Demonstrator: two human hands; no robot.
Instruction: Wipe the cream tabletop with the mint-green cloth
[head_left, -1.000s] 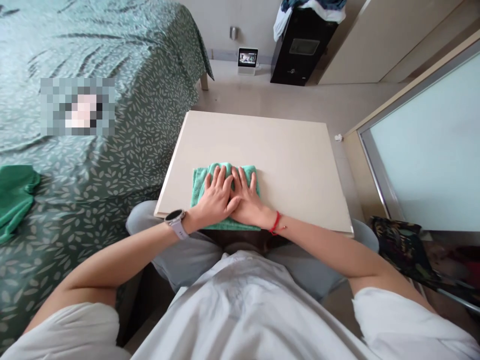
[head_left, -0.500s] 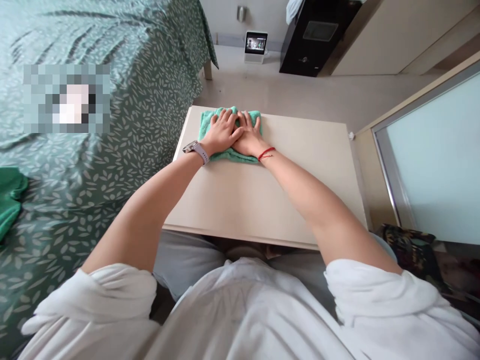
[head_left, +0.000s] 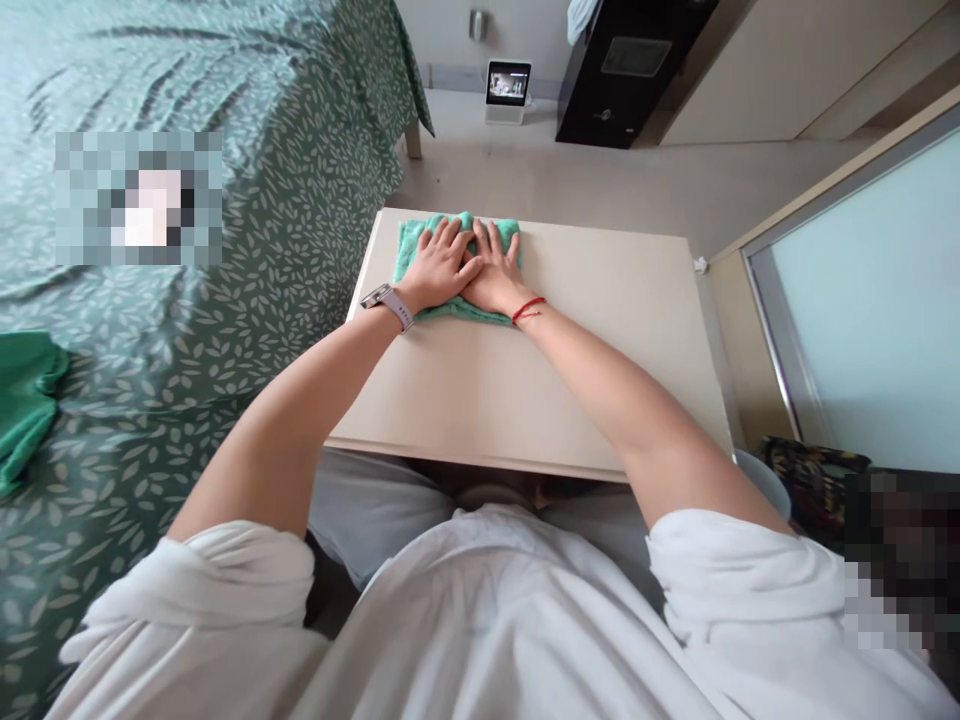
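Observation:
A folded green towel (head_left: 409,242) lies flat at the far left corner of a pale table (head_left: 480,390). My left hand (head_left: 439,268) rests on it with fingers spread, a watch (head_left: 388,300) on the wrist. Beside it, my right hand (head_left: 495,268) also lies flat on the towel, fingers apart, with a red string bracelet (head_left: 528,309) at the wrist. The left thumb overlaps the right hand. Both palms face down, covering the towel's middle.
A bed with a green leaf-patterned sheet (head_left: 247,260) stands at the left, with a green cloth (head_left: 26,400) on it. A small screen (head_left: 507,88) and a black cabinet (head_left: 626,70) stand beyond the table. A frosted glass panel (head_left: 877,300) is at the right.
Both hands stay flat on the towel in nearly the same place on the table. The whole view has shifted slightly.

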